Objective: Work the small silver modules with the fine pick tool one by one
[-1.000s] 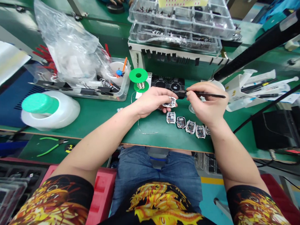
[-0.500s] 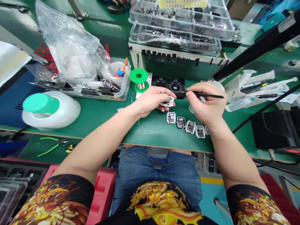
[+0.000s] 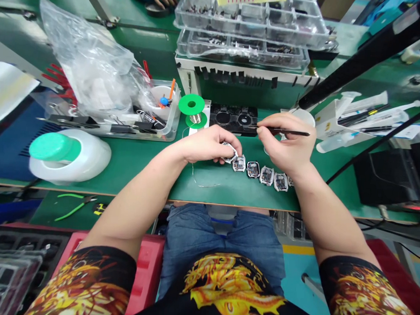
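Note:
My left hand (image 3: 210, 142) is closed on a silver watch case (image 3: 230, 154), mostly hidden under the fingers. That case is low over the green bench, at the left end of a row of open watch cases, close beside a silver one (image 3: 239, 163). A black-rimmed case (image 3: 253, 169) and several more silver ones run on to the right, circuit parts showing inside. In my right hand (image 3: 287, 140) are slim black tweezers (image 3: 298, 132), held like a pen with the tip pointing left, above and apart from the row.
Left of my hands stand a green solder wire spool (image 3: 191, 104), a clear plastic bin (image 3: 167, 132) and a white bottle (image 3: 91, 157). Parts trays (image 3: 242, 52) sit on a shelf behind. A black lamp arm (image 3: 356, 61) slants in from the right, above a syringe holder (image 3: 332, 118).
My left hand has moved down and left with the watch case, bringing it to the row's left end. My right hand with the tweezers has shifted slightly left.

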`<state>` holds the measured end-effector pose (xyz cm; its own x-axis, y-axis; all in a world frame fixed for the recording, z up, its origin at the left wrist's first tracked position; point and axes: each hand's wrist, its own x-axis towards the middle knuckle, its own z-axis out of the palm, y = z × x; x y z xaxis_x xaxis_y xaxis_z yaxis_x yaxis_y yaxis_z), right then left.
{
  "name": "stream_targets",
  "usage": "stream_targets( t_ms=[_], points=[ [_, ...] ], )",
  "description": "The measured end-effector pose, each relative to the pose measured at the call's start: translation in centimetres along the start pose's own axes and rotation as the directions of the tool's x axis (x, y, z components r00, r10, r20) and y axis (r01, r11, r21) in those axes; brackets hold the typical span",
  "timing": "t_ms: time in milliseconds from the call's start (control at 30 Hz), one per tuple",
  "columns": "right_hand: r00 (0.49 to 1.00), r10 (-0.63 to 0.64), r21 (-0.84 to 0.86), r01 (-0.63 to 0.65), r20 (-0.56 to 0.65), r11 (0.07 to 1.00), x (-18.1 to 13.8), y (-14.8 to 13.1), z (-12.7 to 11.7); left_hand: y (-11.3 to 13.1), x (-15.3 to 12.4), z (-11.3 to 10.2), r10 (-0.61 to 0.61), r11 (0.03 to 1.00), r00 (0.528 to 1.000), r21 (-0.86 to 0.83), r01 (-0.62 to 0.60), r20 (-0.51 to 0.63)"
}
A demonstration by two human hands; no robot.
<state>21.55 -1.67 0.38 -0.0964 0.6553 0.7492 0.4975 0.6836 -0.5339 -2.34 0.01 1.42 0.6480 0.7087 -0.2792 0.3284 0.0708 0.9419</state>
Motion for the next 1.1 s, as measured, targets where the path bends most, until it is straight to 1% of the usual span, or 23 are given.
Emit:
stream_targets(
  t_ms=[100, 167, 233, 300, 333, 400, 467, 533, 600, 667, 767, 833, 900, 967, 1033, 1100],
  points=[
    [0.999, 0.043, -0.048, -0.042, 0.017, 0.998, -0.1, 0.0, 0.0, -0.1, -0.3, -1.1, 0.04, 0.966, 0.992, 0.25, -0.07, 0.122],
    [0.997, 0.068, -0.07, -0.066, 0.026, 0.995, -0.2, 0.0, 0.0, -0.4, -0.4, -1.6, 0.047, 0.921, 0.976, 0.369, -0.124, 0.212],
    [0.998, 0.058, -0.057, -0.057, 0.02, 0.997, -0.2, 0.0, 0.0, -0.8, -0.4, -1.9, 0.025, 0.873, 0.967, 0.466, -0.144, 0.253],
    [0.999, 0.04, -0.039, -0.04, 0.014, 0.998, -0.2, 0.0, -0.1, -1.1, -0.4, -2.0, 0.019, 0.825, 0.972, 0.545, -0.149, 0.236],
    [0.999, 0.038, -0.038, -0.038, 0.014, 0.999, -0.2, 0.0, -0.1, -1.1, -0.5, -2.1, 0.036, 0.804, 0.975, 0.573, -0.159, 0.219],
    [0.999, 0.048, -0.051, -0.047, 0.022, 0.998, -0.1, -0.1, -0.1, -1.1, -0.7, -2.0, 0.098, 0.777, 0.977, 0.599, -0.195, 0.19],
    [0.998, 0.061, -0.067, -0.059, 0.026, 0.996, -0.1, -0.1, -0.2, -1.0, -0.7, -1.6, 0.168, 0.775, 0.975, 0.591, -0.223, 0.148],
    [0.998, 0.063, -0.067, -0.061, 0.027, 0.996, -0.1, -0.2, -0.2, -0.9, -0.6, -0.9, 0.24, 0.78, 0.967, 0.575, -0.247, 0.09],
    [0.998, 0.058, -0.055, -0.056, 0.03, 0.997, -0.1, -0.2, -0.2, -1.0, -0.2, 0.0, 0.296, 0.761, 0.954, 0.591, -0.269, 0.053],
    [0.998, 0.049, -0.035, -0.048, 0.028, 0.998, -0.1, -0.1, -0.2, -1.3, 0.2, 0.9, 0.317, 0.698, 0.946, 0.661, -0.276, 0.061],
    [0.998, 0.059, -0.033, -0.058, 0.022, 0.998, -0.2, 0.1, -0.2, -1.9, 0.6, 1.9, 0.32, 0.573, 0.943, 0.773, -0.272, 0.095],
    [0.996, 0.085, -0.057, -0.083, 0.032, 0.995, -0.2, 0.2, -0.1, -2.2, 0.7, 2.1, 0.332, 0.526, 0.937, 0.803, -0.281, 0.11],
    [0.994, 0.104, -0.09, -0.1, 0.044, 0.991, -0.2, 0.2, -0.1, -2.3, 0.7, 2.3, 0.346, 0.52, 0.931, 0.802, -0.294, 0.117],
    [0.994, 0.103, -0.116, -0.097, 0.047, 0.989, -0.2, 0.2, -0.1, -2.3, 0.7, 2.4, 0.356, 0.54, 0.927, 0.784, -0.307, 0.118],
    [0.995, 0.092, -0.131, -0.086, 0.041, 0.988, -0.1, 0.1, -0.2, -2.0, 0.7, 2.5, 0.384, 0.584, 0.918, 0.743, -0.326, 0.101],
    [0.996, 0.086, -0.135, -0.081, 0.032, 0.988, 0.0, 0.0, -0.2, -1.4, 0.5, 2.5, 0.425, 0.673, 0.904, 0.652, -0.35, 0.047]
  ],
)
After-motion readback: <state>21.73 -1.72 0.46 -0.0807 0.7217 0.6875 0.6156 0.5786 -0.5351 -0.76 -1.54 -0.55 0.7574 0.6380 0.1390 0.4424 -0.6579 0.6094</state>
